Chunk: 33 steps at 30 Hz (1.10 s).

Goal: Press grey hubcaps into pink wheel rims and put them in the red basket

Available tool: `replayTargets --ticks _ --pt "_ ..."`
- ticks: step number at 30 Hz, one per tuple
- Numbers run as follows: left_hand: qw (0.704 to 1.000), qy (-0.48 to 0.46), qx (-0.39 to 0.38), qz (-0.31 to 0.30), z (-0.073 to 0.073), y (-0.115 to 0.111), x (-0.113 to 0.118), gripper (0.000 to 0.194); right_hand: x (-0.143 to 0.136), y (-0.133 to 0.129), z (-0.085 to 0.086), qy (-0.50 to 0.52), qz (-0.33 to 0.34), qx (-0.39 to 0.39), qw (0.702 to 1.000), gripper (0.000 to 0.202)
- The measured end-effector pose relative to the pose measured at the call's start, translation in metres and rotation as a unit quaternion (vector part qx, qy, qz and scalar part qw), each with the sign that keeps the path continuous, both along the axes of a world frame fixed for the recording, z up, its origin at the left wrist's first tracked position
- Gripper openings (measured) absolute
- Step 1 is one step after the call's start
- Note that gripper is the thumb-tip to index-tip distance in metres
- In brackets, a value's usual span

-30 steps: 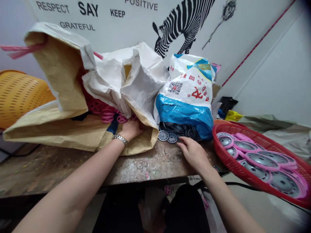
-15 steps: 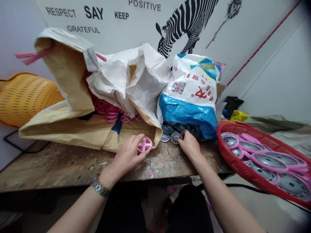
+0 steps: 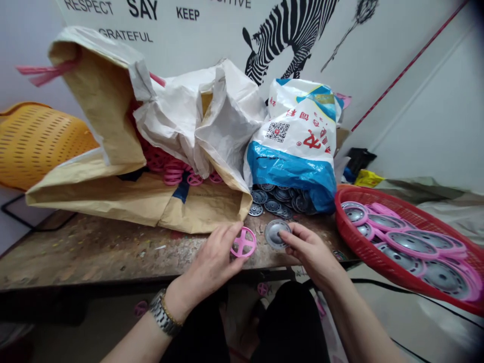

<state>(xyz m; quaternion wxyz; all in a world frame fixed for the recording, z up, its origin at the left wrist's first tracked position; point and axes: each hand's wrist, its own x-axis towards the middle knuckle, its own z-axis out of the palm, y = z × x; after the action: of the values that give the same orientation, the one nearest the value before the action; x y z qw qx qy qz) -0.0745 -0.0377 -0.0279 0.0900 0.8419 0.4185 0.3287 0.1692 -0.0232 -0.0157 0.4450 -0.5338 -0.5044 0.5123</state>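
Part of the work looks done: in the red plastic basket [image 3: 355,254] at the right of the frame lie many grey discs seated in pink rims [image 3: 412,242], too overlapped to count. The pair in hand is not yet joined. At the lower centre, the left hand [image 3: 212,257] pinches 1 pink four-spoked ring [image 3: 244,242] between thumb and fingers; just beside it, the right hand [image 3: 312,252] pinches 1 grey slotted disc [image 3: 273,236] by its right side, the ring and disc apart. Plenty seems left: loose pink rings [image 3: 174,174] show in the mouth of the brown-lined paper sack [image 3: 94,199] at centre left, and loose grey discs [image 3: 280,204] spill from the blue-and-white plastic sack [image 3: 291,151] at upper centre right.

Against the frame 0.5 s earlier, the pink ring has shifted right and down, off the paper sack's edge, and the right hand's disc has come away from the spilled discs toward the workbench's [image 3: 113,247] front edge. The basket's contents look unchanged.
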Motion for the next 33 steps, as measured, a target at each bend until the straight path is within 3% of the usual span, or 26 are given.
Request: replayTargets --ticks 10,13,16,19,22,30,33 --pt "0.998 -0.008 0.014 -0.064 0.003 -0.018 0.023 0.069 -0.035 -0.027 -0.014 0.04 0.048 0.03 0.998 0.038" --pt "0.996 -0.025 -0.013 -0.086 0.001 -0.02 0.024 0.07 -0.035 -0.03 -0.016 0.046 0.046 0.037 0.997 0.039" --pt "0.988 -0.105 -0.085 -0.077 -0.005 -0.022 0.027 0.07 -0.033 -0.033 -0.015 0.051 0.036 0.037 0.997 0.036" --pt "0.942 -0.229 -0.242 -0.047 -0.009 -0.023 0.031 0.059 -0.032 -0.037 -0.012 0.054 0.023 0.036 0.998 0.033" --pt "0.878 -0.283 -0.38 -0.07 -0.006 -0.026 0.033 0.035 -0.033 -0.043 -0.01 0.043 0.02 0.044 0.998 0.027" --pt "0.814 -0.346 -0.458 -0.088 -0.001 -0.033 0.04 0.027 -0.032 -0.047 -0.013 0.014 0.031 0.053 0.998 0.021" --pt "0.815 -0.357 -0.448 -0.086 -0.003 -0.033 0.043 0.026 -0.03 -0.049 -0.014 0.008 0.046 0.053 0.998 0.02"
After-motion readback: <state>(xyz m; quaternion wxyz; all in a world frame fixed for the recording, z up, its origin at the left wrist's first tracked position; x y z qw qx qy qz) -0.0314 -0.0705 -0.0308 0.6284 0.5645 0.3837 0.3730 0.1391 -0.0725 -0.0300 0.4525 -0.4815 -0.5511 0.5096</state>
